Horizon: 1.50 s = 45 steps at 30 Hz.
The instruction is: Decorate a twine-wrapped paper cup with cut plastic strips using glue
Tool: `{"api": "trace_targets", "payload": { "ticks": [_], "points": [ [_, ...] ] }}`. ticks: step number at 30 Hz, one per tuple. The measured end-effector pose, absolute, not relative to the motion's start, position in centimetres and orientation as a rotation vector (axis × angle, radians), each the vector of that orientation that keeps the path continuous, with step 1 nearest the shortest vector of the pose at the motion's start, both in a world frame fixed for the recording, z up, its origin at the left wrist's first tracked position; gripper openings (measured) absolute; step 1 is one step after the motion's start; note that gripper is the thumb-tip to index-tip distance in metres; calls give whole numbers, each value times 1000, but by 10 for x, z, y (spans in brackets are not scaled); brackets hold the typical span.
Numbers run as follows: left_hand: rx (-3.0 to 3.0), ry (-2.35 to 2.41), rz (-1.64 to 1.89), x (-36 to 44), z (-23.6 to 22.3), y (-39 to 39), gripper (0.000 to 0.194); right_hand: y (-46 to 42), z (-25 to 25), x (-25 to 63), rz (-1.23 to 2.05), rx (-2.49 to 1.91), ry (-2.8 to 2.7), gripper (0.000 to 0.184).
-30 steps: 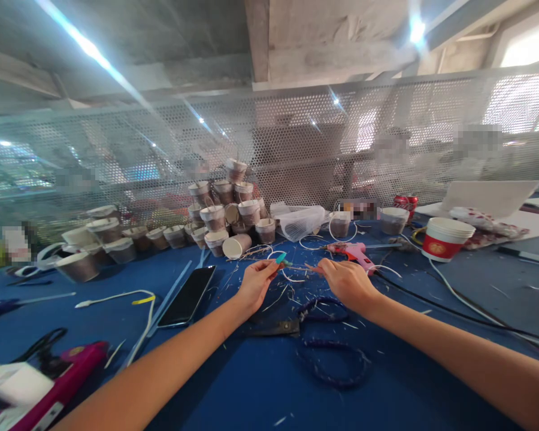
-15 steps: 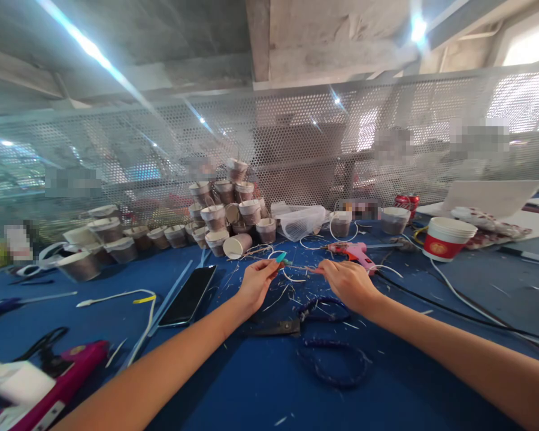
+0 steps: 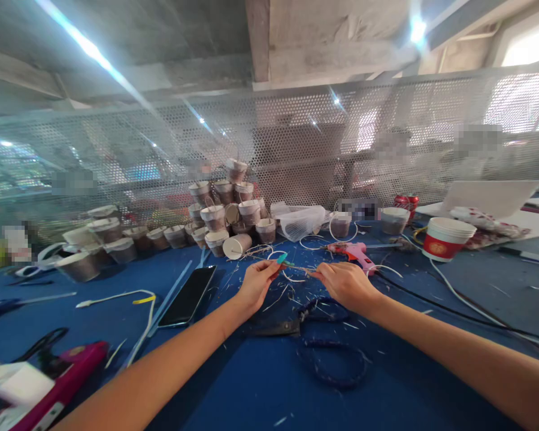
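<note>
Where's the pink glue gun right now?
In the head view, the pink glue gun is right of the middle, lying on the blue table just beyond the right hand.

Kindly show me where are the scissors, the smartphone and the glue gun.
Scissors (image 3: pixel 288 327): head view, metal near the pivot.
Smartphone (image 3: pixel 187 296): head view, middle of the dark screen.
Glue gun (image 3: pixel 363 257): head view, pink handle.

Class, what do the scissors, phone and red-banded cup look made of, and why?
Scissors: dull metal blade, darkly worn; loops apparently wrapped in cord or cloth, being thick and bumpy.
Phone: glossy glass or plastic face, dark and shiny.
Cup: probably paper, smooth, with a rounded white rim.
</note>
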<state>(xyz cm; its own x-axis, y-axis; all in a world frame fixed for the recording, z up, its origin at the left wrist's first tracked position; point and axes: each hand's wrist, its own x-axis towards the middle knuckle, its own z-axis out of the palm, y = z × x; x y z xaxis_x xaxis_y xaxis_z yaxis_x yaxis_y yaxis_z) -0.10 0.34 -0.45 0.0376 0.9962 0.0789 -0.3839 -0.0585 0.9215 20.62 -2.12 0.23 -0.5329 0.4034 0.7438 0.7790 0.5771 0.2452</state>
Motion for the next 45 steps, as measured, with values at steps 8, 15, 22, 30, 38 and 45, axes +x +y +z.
{"api": "trace_targets", "payload": {
  "ticks": [8, 15, 22, 30, 38, 45],
  "points": [
    [932, 827, 1425, 1, -2, 3, 22, -20, 5, 211, -726, -926, -2185, 29],
    [987, 839, 1372, 0, -4, 4, 20, -19, 1, 209, -819, -880, -2114, 31],
    [1006, 861, 1354, 1, -2, 2, 22, -18, 1, 208, -828, -929, -2103, 32],
    [1008, 878, 1355, 2, -1, 0, 24, -19, 2, 207, -778, -988, -2165, 30],
    [947, 852, 1420, 1, -4, 4, 22, -23, 6, 207, -768, -930, -2174, 30],
    [943, 846, 1428, 1, -2, 3, 23, -20, 3, 209, -860, -924, -2069, 33]
  ]
}}
